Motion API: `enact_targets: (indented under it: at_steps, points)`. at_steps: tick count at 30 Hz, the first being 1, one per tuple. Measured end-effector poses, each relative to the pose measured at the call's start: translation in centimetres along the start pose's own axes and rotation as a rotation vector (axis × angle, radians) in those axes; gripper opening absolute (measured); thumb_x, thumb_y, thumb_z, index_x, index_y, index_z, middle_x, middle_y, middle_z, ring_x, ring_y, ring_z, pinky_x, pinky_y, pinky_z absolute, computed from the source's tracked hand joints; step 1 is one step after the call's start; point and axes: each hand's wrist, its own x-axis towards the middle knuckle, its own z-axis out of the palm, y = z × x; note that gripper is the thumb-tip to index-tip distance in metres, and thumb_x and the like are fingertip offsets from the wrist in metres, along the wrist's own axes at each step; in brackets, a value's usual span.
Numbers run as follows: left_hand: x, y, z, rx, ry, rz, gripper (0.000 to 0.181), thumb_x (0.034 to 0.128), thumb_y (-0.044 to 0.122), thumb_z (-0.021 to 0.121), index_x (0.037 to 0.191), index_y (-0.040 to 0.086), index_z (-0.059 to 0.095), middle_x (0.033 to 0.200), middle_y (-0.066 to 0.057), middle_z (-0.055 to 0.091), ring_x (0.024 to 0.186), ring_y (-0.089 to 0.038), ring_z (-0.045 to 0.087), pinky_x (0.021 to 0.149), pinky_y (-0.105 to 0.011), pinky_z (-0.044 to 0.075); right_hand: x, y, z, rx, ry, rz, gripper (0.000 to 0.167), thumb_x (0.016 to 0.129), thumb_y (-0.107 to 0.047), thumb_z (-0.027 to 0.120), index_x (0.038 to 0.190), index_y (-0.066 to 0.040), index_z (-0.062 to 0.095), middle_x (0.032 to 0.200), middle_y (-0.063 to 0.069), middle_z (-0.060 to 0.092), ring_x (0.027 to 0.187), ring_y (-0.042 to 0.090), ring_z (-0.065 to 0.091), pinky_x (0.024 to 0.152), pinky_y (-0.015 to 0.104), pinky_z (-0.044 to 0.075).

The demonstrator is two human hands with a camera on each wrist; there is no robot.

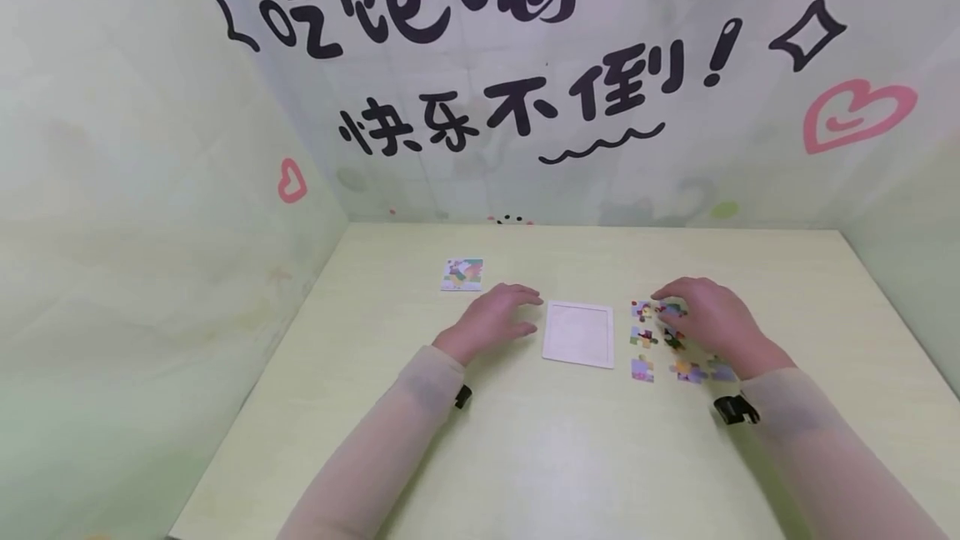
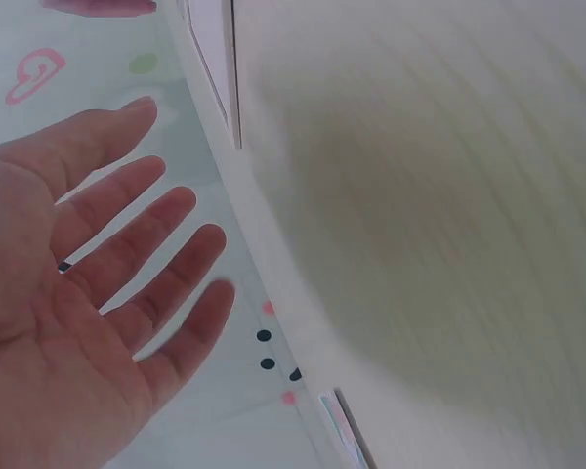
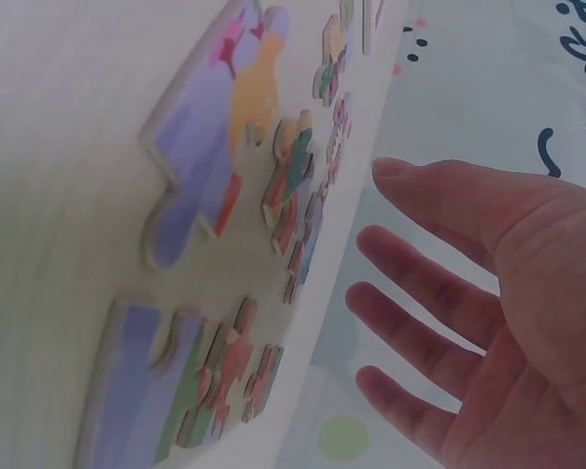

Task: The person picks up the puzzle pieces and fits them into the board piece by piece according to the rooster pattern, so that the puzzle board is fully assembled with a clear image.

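A white square puzzle frame [image 1: 577,334] lies flat on the table between both hands. My left hand [image 1: 491,323] hovers just left of it, fingers spread and holding nothing; the left wrist view shows its bare palm [image 2: 39,322]. Over the loose jigsaw pieces right of the frame is my right hand [image 1: 716,322], its fingers extended and apart from them in the right wrist view. Among several pieces are a purple and orange one [image 3: 210,127] and a purple and green one [image 3: 137,381]. The hand hides some pieces in the head view.
A small square picture card [image 1: 462,274] lies at the back left of the pale table [image 1: 555,457]. Printed cloth walls [image 1: 465,182] with dark lettering and hearts stand behind and at the sides. Each wrist carries a small black device [image 1: 737,409].
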Motion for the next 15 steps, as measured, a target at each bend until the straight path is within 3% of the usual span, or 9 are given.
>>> enact_targets:
  at_steps: [7,15]
  points:
    - [0.9,0.9,0.6,0.045,-0.043,0.003,0.053,0.0893,0.030,0.082,0.138,0.019,0.067,0.151,0.004,0.058,0.140,-0.022,0.051,0.116,-0.039,0.042,0.7,-0.2,-0.1,0.048,-0.068,0.017,0.033,0.091,-0.018,0.078,0.122,-0.006,0.074,0.127,0.019,0.071,0.122,0.045,0.060,0.101,0.063,0.047]
    - [1.3,1.2,1.6,0.053,-0.064,-0.026,0.057,0.0877,0.032,0.084,0.140,0.018,0.066,0.154,0.005,0.055,0.139,-0.022,0.049,0.114,-0.036,0.043,1.3,0.0,0.4,0.051,-0.072,0.023,0.030,0.093,-0.017,0.076,0.121,-0.007,0.075,0.127,0.019,0.071,0.120,0.043,0.062,0.101,0.063,0.048]
